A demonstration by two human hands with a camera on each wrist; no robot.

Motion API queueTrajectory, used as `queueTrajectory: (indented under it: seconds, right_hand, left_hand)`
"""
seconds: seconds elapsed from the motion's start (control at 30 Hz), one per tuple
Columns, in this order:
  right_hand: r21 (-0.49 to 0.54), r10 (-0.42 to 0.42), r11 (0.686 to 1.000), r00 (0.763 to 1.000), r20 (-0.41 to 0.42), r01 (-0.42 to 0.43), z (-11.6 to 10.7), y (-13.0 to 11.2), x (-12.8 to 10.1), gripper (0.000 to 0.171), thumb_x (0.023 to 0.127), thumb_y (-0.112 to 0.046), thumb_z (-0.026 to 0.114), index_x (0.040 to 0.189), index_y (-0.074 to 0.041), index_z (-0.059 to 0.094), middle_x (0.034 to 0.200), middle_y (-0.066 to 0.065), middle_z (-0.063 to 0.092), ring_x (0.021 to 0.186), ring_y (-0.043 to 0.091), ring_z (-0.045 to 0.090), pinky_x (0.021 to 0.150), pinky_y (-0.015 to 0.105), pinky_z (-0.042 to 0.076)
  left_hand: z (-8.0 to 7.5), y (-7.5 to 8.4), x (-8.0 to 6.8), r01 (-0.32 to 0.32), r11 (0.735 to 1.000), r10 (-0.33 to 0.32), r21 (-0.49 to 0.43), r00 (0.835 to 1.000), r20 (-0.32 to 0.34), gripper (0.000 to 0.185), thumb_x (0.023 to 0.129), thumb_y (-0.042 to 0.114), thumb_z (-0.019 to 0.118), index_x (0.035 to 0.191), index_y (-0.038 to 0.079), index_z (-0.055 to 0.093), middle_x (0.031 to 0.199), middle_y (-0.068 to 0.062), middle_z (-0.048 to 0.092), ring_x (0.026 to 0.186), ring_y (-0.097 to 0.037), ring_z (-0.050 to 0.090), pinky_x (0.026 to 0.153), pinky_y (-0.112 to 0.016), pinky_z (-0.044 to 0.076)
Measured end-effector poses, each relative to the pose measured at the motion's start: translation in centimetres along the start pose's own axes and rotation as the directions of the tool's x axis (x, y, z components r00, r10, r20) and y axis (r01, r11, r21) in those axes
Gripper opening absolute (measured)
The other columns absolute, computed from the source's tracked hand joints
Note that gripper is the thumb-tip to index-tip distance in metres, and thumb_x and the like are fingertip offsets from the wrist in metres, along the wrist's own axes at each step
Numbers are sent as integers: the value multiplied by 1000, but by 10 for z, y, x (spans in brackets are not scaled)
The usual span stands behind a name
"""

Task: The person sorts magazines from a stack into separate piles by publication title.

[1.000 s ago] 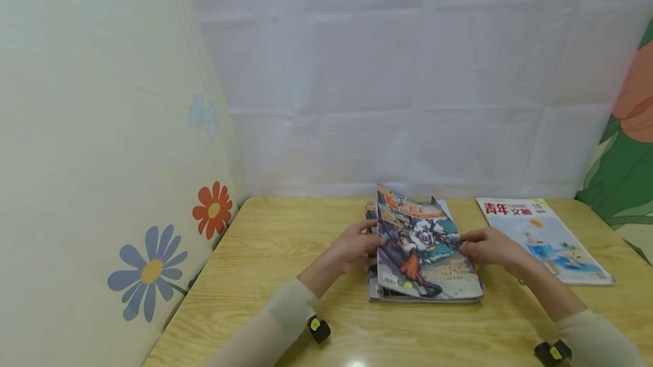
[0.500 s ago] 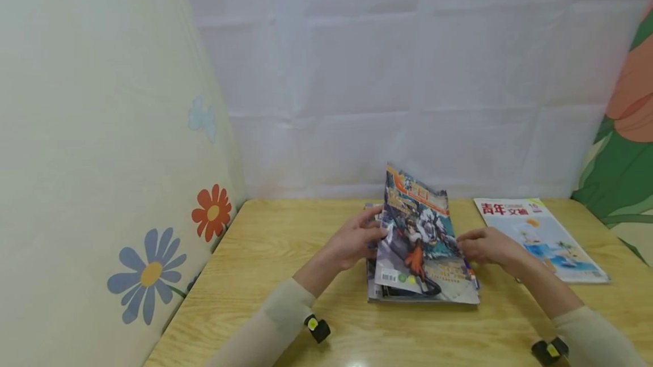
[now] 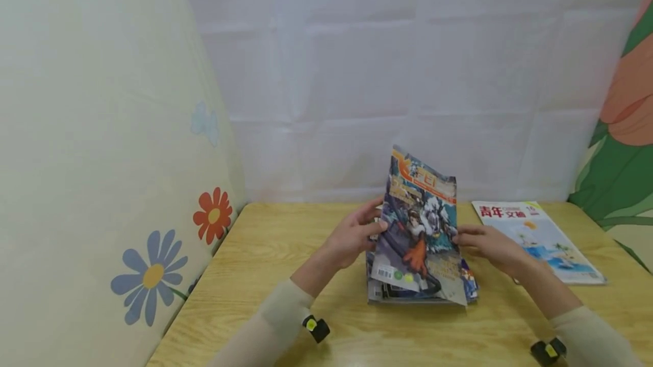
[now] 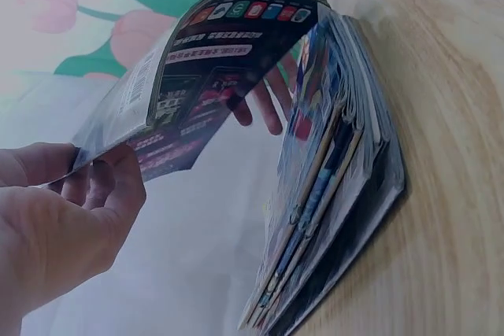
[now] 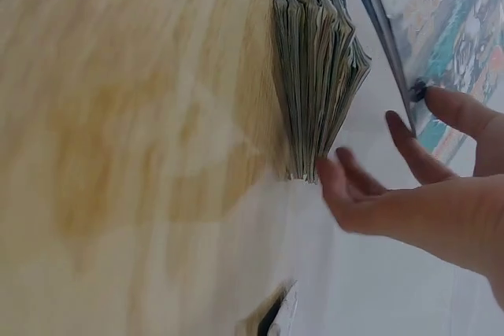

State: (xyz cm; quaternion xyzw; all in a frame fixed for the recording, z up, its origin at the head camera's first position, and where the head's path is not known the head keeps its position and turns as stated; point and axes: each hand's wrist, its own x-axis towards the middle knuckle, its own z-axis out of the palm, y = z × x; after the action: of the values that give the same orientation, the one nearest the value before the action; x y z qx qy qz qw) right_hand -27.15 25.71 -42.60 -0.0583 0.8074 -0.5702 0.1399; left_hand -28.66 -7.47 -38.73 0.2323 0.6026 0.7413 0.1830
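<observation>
A magazine (image 3: 431, 225) with an illustrated fantasy cover is raised at a tilt, top end higher, over a stack of magazines (image 4: 335, 163). My left hand (image 3: 353, 236) pinches its left edge, thumb on the cover and fingers behind. At the opposite edge, my right hand (image 3: 488, 247) pinches it between thumb and index finger; the remaining fingers spread beneath, near the stack, in the right wrist view. The dark back cover of the raised magazine shows in the left wrist view. Most of the stack is hidden from the head view.
Another magazine (image 3: 543, 242) with a blue beach cover and red title lies on the wooden table (image 3: 285, 231) right of the stack. A white cloth (image 3: 326, 100) hangs behind the table. A floral cloth wall (image 3: 163, 174) borders the left side.
Both hands have lifted the top magazine; it has risen from lying nearly flat on the stack to a steeper tilt, uncovering more of the stack's right side.
</observation>
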Motion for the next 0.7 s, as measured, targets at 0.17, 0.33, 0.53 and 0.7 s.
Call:
queueTrajectory:
  seconds: [0.17, 0.33, 0.53, 0.7]
  right_hand:
    - [92, -40, 995, 999, 24, 38, -7, -2, -2, 84, 103, -32, 62, 156, 12, 15, 159, 36, 16, 142, 50, 29, 112, 53, 37]
    - [90, -63, 994, 996, 58, 58, -10, -1, -6, 86, 103, -35, 62, 158, 9, 12, 163, 32, 8, 145, 49, 22, 116, 55, 27]
    - [189, -117, 977, 989, 92, 98, -10, -3, -6, 83, 105, -25, 59, 162, 0, 5, 164, 29, 5, 146, 47, 21, 113, 51, 36]
    - [336, -150, 939, 970, 193, 78, -7, -5, -7, 86, 105, -11, 56, 164, -16, -7, 165, 29, 3, 132, 39, 49, 99, 51, 50]
  left_hand:
    - [-8, 1, 1, 10, 999, -11, -37, 999, -34, 61, 101, 2, 57, 158, 16, 38, 133, -14, 54, 94, -20, 65, 69, -32, 57]
    - [-16, -4, 2, 18, 999, -20, -38, 999, -43, 62, 101, 1, 55, 158, 15, 36, 135, -15, 54, 98, -21, 65, 75, -38, 57]
    - [-23, -6, 2, 21, 998, -24, -58, 998, -54, 61, 100, -1, 54, 157, 12, 36, 131, -12, 57, 103, -23, 64, 78, -42, 56]
    - [-31, -11, -2, 30, 997, -35, -68, 997, -72, 62, 99, -2, 55, 157, 12, 37, 125, -10, 60, 101, -23, 64, 81, -44, 56]
